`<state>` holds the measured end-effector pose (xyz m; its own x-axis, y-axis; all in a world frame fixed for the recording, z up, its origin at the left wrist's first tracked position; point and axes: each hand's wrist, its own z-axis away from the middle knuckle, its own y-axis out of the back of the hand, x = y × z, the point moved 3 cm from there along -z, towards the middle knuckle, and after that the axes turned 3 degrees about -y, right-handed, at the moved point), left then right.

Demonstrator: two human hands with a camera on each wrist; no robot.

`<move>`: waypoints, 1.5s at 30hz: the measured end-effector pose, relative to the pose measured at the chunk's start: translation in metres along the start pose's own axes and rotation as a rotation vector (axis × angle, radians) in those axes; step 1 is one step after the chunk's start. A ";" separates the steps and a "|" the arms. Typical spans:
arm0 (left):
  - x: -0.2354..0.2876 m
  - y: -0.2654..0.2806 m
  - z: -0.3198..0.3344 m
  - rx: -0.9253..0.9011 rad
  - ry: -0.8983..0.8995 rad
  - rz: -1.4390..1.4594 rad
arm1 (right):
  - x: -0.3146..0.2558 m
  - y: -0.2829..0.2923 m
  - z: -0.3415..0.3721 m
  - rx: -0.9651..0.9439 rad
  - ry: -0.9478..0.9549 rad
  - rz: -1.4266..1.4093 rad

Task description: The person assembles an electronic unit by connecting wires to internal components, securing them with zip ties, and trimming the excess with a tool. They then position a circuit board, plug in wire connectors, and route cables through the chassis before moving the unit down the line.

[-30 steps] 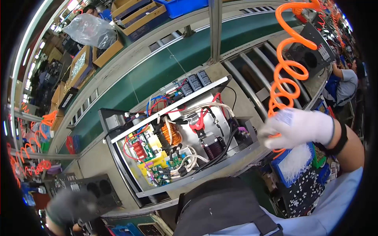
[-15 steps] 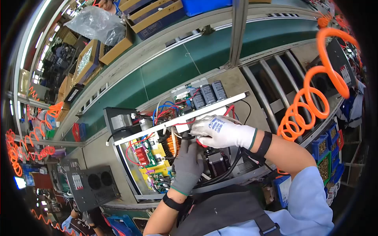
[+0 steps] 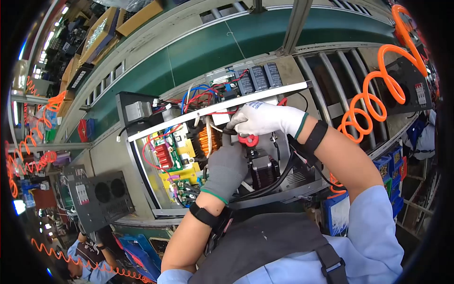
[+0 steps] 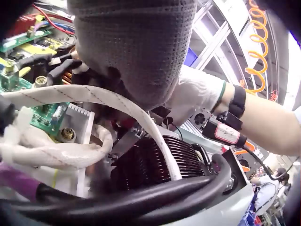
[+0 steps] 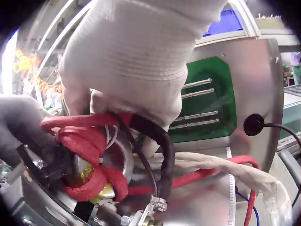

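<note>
An open metal chassis (image 3: 222,111) packed with circuit boards and wiring lies in front of me. My right hand (image 3: 262,118), in a white glove, grips cable by the copper coil (image 3: 208,139), its fingers curled. In the right wrist view, a red-sleeved cable (image 5: 84,121) with a black end section crosses the fingers, and red-sleeved loops wind through a ring below. My left hand (image 3: 227,168), in a grey glove, reaches in from the near side, close to the right fingertips. Its own fingertips are hidden. Under the left hand in its wrist view are a black finned part (image 4: 155,160) and a white sleeved wire (image 4: 99,94).
Metal rollers (image 3: 331,85) and an orange coiled hose (image 3: 364,102) are to the right. Another dark chassis (image 3: 106,196) stands at left, with a person beyond it. A green belt (image 3: 198,59) runs behind. Blue bins (image 3: 390,173) hang at lower right.
My right hand moved from beside the orange hose into the chassis. The grey-gloved left hand came in from the left to join it. Both have stayed close together over the last half second.
</note>
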<state>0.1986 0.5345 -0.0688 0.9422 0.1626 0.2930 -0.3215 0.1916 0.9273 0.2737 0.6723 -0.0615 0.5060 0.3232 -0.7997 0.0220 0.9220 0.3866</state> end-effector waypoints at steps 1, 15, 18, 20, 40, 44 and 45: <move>0.001 0.000 0.001 -0.025 0.007 -0.006 | 0.000 -0.002 -0.003 0.025 0.016 0.045; 0.002 -0.001 0.013 0.045 -0.124 -0.146 | -0.010 -0.016 0.006 0.172 -0.074 0.250; 0.002 -0.003 0.014 0.062 -0.069 -0.149 | -0.019 -0.038 0.002 0.280 -0.020 0.719; -0.003 0.002 0.015 -0.005 -0.144 -0.205 | -0.027 -0.052 0.009 0.492 0.037 0.899; -0.036 0.060 -0.004 0.080 -0.732 -0.326 | -0.018 -0.037 -0.010 0.035 -0.220 0.692; -0.040 0.057 -0.001 0.073 -0.638 -0.346 | -0.003 -0.037 -0.001 0.245 -0.014 0.501; -0.039 0.057 -0.001 0.065 -0.640 -0.364 | -0.003 -0.037 -0.002 0.234 -0.009 0.522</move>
<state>0.1433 0.5403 -0.0278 0.8655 -0.5004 0.0240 0.0096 0.0646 0.9979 0.2698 0.6380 -0.0744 0.5087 0.7203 -0.4716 -0.0429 0.5683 0.8217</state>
